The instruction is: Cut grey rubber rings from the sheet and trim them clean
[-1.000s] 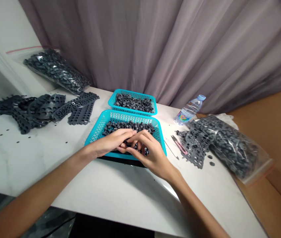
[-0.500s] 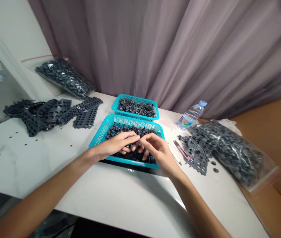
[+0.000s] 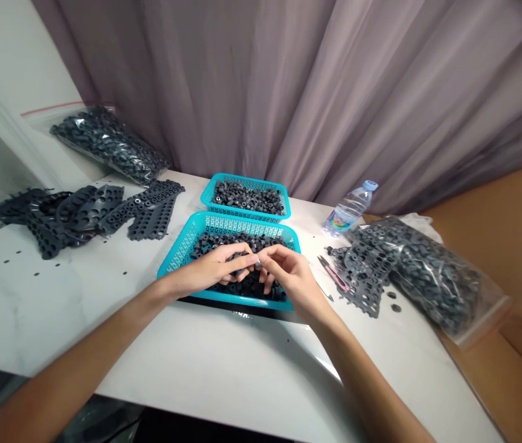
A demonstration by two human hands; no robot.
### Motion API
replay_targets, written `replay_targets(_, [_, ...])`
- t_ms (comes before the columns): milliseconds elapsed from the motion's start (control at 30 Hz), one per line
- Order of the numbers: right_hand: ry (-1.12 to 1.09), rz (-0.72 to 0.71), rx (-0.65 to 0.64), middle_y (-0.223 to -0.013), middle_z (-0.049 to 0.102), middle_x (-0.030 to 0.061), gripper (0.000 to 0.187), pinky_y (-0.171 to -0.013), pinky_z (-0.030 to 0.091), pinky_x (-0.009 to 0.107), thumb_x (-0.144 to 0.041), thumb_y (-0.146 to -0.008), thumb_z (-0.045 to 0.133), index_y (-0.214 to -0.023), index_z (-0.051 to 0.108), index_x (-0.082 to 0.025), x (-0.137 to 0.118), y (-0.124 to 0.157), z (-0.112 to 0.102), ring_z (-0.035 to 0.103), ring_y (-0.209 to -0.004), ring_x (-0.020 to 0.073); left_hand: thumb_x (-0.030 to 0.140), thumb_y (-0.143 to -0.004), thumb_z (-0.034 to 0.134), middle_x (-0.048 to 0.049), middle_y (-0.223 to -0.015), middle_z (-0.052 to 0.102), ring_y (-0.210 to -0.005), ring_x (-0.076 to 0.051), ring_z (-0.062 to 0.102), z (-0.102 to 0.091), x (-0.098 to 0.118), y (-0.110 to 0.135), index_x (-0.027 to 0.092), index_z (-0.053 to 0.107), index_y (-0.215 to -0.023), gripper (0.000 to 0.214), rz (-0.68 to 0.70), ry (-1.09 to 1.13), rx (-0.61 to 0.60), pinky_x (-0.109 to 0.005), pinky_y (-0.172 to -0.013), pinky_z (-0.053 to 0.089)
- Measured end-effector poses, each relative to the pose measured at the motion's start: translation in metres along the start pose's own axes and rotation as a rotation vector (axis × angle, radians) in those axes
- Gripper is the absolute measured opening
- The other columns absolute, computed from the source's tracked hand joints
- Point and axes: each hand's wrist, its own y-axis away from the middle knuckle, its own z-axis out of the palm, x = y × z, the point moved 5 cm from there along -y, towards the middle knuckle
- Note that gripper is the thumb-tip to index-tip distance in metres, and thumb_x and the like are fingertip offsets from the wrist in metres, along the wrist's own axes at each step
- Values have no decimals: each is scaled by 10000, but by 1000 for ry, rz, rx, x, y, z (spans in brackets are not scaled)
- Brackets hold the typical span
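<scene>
"What do you have at the fingertips?"

"Through my head feed, a small grey piece sits right between the two hands. My left hand meets it from the left, thumb and forefinger pinched narrow; my right hand meets it from the right, pinched just as narrow."

"Which hand is nearer?"

"Neither, as far as I can tell; both sets of fingertips seem to touch it. I judge that everything turns on this: the piece lies on the line joining the two pinches."

"Its long axis?"

"Too small and too covered for me to say. Nor can I tell whether my left hand's curled lower fingers hold anything more."

"Beneath it?"

"The near basket, turquoise, dark pieces heaped inside."

"And farther off?"

"Pink-handled snips lie on the table to the basket's right, apart from my right hand. Just behind the near basket, the far basket holds more dark bits, with a greyish curtain beyond."
</scene>
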Motion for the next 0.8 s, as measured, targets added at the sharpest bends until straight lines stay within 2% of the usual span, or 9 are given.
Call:
replay_targets(267, [2,-80,40,-847,617,18,293,-481,582,248,-489,-963,730,-953,671,-202,-9,4,5,636,-702,158,545,-1055,561,49,-789,450,-616,-78,335,-3,4,0,182,555,-987,369,23,39,15,-217,-533,224])
replay_targets(400, [23,-141,31,-991,630,31,306,-505,576,239,-434,-939,780,-1150,655,-251,-14,8,6,647,-793,168,542,-1047,583,41,-806,462,-627,-79,345,-6,7,2,180,566,-990,367,29,65,25,-217,-534,226])
replay_targets(500, [157,-193,39,-1125,648,47,358,-561,580,242,-378,-942,792,-1248,625,-292,-17,13,8,657,-855,167,530,-1045,596,41,-808,466,-622,-79,345,-7,8,3,185,565,-1005,349,21,89,39,-219,-531,222])
replay_targets(667, [268,-278,99,-1057,682,43,216,-615,575,263,-349,-992,734,-1174,651,-266,-17,17,8,678,-862,172,531,-1057,574,36,-816,474,-627,-82,353,-8,12,5,186,565,-1007,349,30,74,3,-226,-538,231])
replay_targets(800, [269,-250,99,-1034,704,56,209,-618,567,276,-383,-1000,720,-1162,693,-253,-15,14,4,682,-874,190,518,-1068,556,31,-821,477,-650,-93,364,-10,16,7,186,568,-1024,334,29,39,-5,-228,-547,246])
